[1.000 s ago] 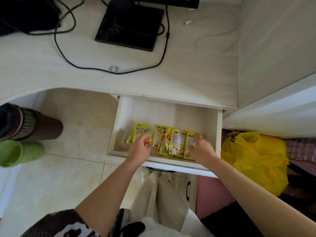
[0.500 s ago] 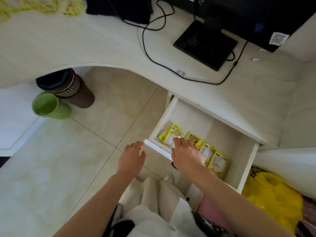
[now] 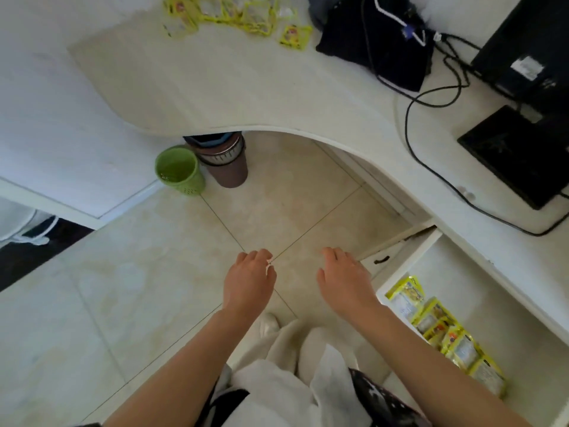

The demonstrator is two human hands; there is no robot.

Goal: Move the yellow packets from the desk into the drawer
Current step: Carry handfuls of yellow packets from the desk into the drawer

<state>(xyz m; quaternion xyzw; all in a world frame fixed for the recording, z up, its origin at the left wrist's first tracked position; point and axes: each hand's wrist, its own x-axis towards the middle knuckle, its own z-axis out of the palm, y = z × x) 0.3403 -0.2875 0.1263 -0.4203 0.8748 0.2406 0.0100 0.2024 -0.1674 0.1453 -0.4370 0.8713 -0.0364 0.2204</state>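
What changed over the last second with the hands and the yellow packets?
Both hands came out of the white open drawer: left hand and right hand now hang empty over the floor. The row of yellow packets stays in the drawer; more yellow packets wait on the desk.

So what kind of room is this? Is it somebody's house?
Probably a home office or study corner. A curved pale desk carries a black monitor stand and cables, an open drawer sits beneath it, and two small bins stand on the tiled floor.
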